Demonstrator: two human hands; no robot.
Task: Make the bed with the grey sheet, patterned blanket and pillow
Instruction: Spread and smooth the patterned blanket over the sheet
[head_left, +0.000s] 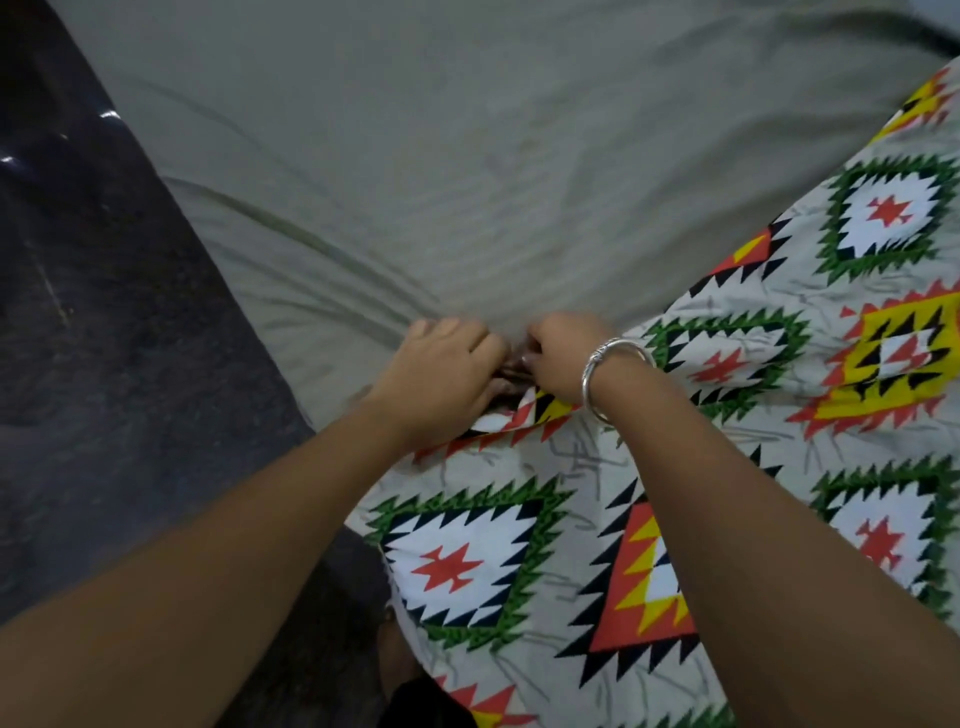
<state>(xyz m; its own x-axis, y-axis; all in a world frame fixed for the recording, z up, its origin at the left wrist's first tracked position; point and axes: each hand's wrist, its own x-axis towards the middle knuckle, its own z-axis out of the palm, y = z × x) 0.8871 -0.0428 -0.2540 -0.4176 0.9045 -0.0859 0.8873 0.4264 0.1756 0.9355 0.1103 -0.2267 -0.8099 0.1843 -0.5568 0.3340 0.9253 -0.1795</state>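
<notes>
The grey sheet (441, 156) covers the bed across the upper half of the view, with creases running toward my hands. The patterned blanket (727, 467), with green, red and yellow diamond shapes, lies over the lower right. My left hand (441, 374) and my right hand (561, 358) meet at the middle, both closed on the blanket's edge where it lies against the sheet. A silver bracelet sits on my right wrist. No pillow is in view.
A dark floor (104, 338) runs along the left side of the bed. The bed's edge slants from upper left down to the lower middle.
</notes>
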